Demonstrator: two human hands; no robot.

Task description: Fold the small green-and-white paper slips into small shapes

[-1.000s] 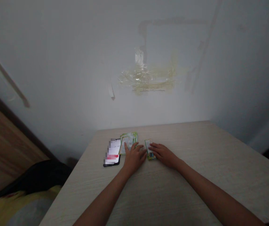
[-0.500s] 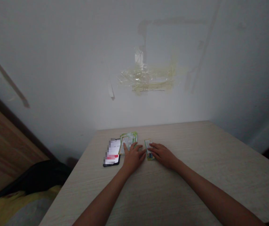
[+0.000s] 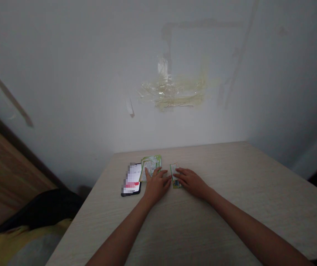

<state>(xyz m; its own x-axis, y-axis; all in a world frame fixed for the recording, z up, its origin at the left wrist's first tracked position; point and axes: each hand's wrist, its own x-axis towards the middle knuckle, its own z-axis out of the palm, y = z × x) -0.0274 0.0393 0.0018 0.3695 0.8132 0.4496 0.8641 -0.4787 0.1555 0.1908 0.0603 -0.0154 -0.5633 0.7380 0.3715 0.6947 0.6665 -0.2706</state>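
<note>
My left hand lies with fingers spread, its thumb and some fingertips over green-and-white printed packets that look flat and overlap each other. Under the fingers of my right hand is a narrow printed packet, green-edged with a pale upper part; part of it is covered by the fingertips. The right fingers are stretched out flat, not wrapped round it. A small gap separates the two hands. Left of the green packets a phone with a lit screen lies flat, its right edge close to or under them.
The pale wood-grain table meets a grey wall at its back edge. Peeling clear tape sticks to that wall. Left of the table are a wooden panel, dark cloth and yellow cloth.
The camera view has shifted very slightly. Both hands, the packets and the phone keep practically the same places.
</note>
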